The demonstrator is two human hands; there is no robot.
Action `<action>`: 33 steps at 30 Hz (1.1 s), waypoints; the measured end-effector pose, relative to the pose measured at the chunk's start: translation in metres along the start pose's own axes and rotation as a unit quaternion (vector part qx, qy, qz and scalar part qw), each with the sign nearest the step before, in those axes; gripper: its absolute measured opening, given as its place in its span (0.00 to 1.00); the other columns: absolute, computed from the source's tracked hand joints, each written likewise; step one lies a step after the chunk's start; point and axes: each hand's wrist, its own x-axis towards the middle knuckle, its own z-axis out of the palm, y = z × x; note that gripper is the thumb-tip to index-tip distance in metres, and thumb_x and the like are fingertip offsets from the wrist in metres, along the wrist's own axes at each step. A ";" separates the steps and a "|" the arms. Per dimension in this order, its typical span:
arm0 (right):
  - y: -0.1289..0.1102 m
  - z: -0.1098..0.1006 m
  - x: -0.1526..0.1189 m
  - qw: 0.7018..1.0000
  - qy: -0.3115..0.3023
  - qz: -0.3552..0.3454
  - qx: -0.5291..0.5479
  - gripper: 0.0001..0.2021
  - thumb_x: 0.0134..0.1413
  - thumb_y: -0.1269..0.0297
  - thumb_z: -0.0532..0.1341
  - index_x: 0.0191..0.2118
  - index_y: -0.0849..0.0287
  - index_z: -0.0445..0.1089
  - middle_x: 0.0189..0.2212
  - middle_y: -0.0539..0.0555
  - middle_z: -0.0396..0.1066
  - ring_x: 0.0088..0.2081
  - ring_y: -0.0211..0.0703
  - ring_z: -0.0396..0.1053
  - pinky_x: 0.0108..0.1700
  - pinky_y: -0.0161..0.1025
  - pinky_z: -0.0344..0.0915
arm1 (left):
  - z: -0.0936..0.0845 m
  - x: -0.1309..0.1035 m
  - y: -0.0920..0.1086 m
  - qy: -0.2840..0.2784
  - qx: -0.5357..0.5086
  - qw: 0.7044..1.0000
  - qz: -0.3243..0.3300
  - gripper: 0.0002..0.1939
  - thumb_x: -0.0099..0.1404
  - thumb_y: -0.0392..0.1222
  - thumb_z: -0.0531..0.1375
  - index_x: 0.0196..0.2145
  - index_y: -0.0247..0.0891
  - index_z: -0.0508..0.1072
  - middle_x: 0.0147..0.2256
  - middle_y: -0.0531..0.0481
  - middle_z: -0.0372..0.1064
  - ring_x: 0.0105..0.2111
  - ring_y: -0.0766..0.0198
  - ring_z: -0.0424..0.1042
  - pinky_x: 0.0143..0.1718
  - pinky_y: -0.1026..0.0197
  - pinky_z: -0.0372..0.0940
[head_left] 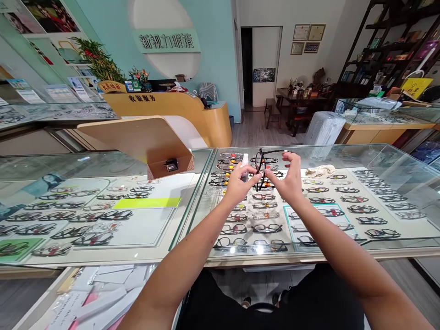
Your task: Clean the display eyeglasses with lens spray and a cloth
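Observation:
A pair of black-framed eyeglasses (260, 160) is held up above the glass display counter, one temple stretching out to the right. My left hand (240, 185) pinches the near part of the frame between thumb and fingers. On the other side, my right hand (289, 181) has its thumb against the frame, its bent fingers close to the extended temple. A small clear spray bottle (244, 160) with a white top shows just behind my left hand, which hides its lower part. Several eyeglasses lie in rows beneath both hands.
A crumpled pale cloth (320, 171) lies at the right on the glass display counter (202, 206). To the left, a tilted wooden-backed stand (137, 133) rises from the counter. An open drawer (92, 293) with papers juts out at lower left. Beyond stands a curved yellow reception desk (172, 110).

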 end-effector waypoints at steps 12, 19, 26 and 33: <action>-0.002 -0.001 0.000 0.998 0.008 -0.037 -0.044 0.27 0.65 0.62 0.66 0.65 0.54 0.60 0.62 0.67 0.69 0.65 0.63 0.67 0.66 0.64 0.67 | 0.002 0.002 -0.001 0.042 -0.026 0.999 0.007 0.12 0.65 0.52 0.72 0.33 0.42 0.81 0.39 0.48 0.71 0.43 0.55 0.69 0.49 0.55 0.61; 0.006 0.001 -0.002 0.994 -0.025 -0.057 -0.088 0.28 0.59 0.68 0.63 0.65 0.57 0.62 0.64 0.68 0.68 0.67 0.64 0.65 0.69 0.66 0.63 | -0.005 0.007 -0.008 0.108 -0.035 0.994 -0.006 0.13 0.66 0.53 0.72 0.35 0.41 0.81 0.38 0.49 0.72 0.37 0.60 0.64 0.46 0.56 0.60; 0.003 0.001 -0.002 0.991 -0.110 -0.035 -0.070 0.19 0.62 0.66 0.64 0.58 0.57 0.73 0.60 0.66 0.73 0.62 0.65 0.69 0.67 0.65 0.65 | -0.007 0.009 -0.006 0.107 -0.039 0.993 -0.009 0.13 0.65 0.54 0.72 0.36 0.41 0.82 0.39 0.49 0.72 0.38 0.59 0.66 0.45 0.56 0.61; -0.003 0.006 -0.007 0.980 -0.180 -0.049 0.070 0.21 0.68 0.51 0.69 0.60 0.53 0.76 0.59 0.62 0.78 0.63 0.60 0.73 0.68 0.61 0.67 | 0.003 0.003 -0.003 0.040 -0.055 0.998 -0.005 0.16 0.63 0.57 0.74 0.34 0.41 0.83 0.40 0.48 0.72 0.40 0.58 0.69 0.45 0.56 0.62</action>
